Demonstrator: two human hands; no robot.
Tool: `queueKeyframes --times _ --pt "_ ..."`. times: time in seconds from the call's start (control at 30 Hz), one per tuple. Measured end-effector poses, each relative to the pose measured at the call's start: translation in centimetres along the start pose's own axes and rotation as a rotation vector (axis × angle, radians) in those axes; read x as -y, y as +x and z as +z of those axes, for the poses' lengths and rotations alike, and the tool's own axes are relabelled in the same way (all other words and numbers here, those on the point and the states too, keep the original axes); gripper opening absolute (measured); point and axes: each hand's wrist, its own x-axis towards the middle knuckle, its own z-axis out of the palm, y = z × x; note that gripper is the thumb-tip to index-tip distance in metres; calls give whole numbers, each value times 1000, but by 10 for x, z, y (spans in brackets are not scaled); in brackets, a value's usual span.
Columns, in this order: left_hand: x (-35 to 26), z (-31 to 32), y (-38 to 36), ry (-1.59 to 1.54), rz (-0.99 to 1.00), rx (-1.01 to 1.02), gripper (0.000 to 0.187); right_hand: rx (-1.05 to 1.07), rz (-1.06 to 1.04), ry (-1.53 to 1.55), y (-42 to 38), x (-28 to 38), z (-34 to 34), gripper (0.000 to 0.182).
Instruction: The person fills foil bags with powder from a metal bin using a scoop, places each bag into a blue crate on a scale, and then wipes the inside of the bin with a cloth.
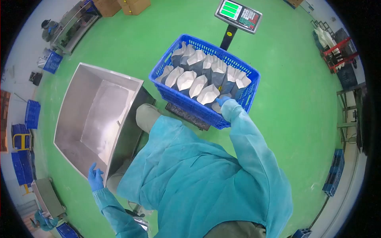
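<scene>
My right hand (pixel 224 101), in a blue glove, is at the near right corner of a blue plastic basket (pixel 186 101). Its fingers are closed at the upper edge of a pouch (pixel 216 108), which the hand partly covers. Rows of open-topped pouches, grey outside and whitish inside, stand upright in the basket, among them a pouch (pixel 208 95) just left of that hand. My left hand (pixel 95 178), also gloved in blue, is over the near rim of a large stainless steel bin (pixel 67 115). Its fingers are spread and hold nothing.
Under the basket is a platform scale (pixel 186 116), with its lit display (pixel 238 15) on a post behind. Cardboard boxes (pixel 133 6) and a metal table (pixel 75 29) stand far left. Blue crates (pixel 24 166) line the left wall; a red-framed rack (pixel 337 53) is at right.
</scene>
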Motion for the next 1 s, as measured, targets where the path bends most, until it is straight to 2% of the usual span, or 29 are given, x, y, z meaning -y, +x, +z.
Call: queueKeyframes --times 0.1,0.2,0.3,0.33,0.37,0.43,0.47,0.5,0.53,0.57,0.6,0.63,0.7,0.77,0.8,0.83,0.87,0.9,0.93,0.97,1.0 --pt "-7 12 10 -1 8 7 34 -109 -15 24 -10 -35 -41 47" --pt "-15 37 19 -51 49 21 35 -307 -380 -39 -48 -62 -93 47" --pt "-42 84 25 -201 93 32 36 -375 -256 -94 -56 -42 -92 40" --pt "-59 112 21 -301 100 21 37 -380 -433 -237 -85 -8 -98 30" --pt "-75 140 15 -399 106 12 37 -429 -522 46 -128 41 -99 25" --pt "-107 204 3 -643 40 80 43 -243 -691 554 -179 129 -76 17" --pt "-107 232 4 -923 -13 279 48 -126 -734 844 -199 176 -58 19" --pt "-100 257 11 -1192 -70 488 53 -60 -1021 863 -203 211 -32 27" --pt "-92 277 22 -1338 -64 484 56 56 -1305 890 -208 246 -5 35" --pt "-83 295 33 -1481 -61 480 58 -276 -1386 683 -215 263 19 41" --pt "-79 302 39 -1626 -64 473 61 -424 -1408 527 -219 273 30 46" --pt "-94 279 28 -1510 -23 535 62 -578 -1417 377 -222 284 41 52" --pt "-148 193 -15 -1277 58 627 63 -522 -1405 212 -210 311 28 59" --pt "-117 106 -49 -465 88 339 59 -56 -1264 179 -200 325 8 41" --pt "-60 71 -48 -179 125 67 51 -234 -1360 146 -169 327 41 30" --pt "-1 39 -62 128 110 -207 44 -350 -1420 217 -166 318 42 26" --pt "64 7 -87 474 -78 -356 42 -142 -1416 -150 -157 320 39 21" --pt "95 -21 -124 822 -318 -461 40 -97 -1308 431 -143 300 72 18" --pt "40 -28 -156 546 -617 -328 39 68 -1163 521 -133 296 81 16" --pt "39 -30 -178 535 -702 -369 41 0 -1051 465 -101 287 112 19" --pt "36 -31 -200 521 -787 -411 44 -14 -1058 563 -129 292 95 22"
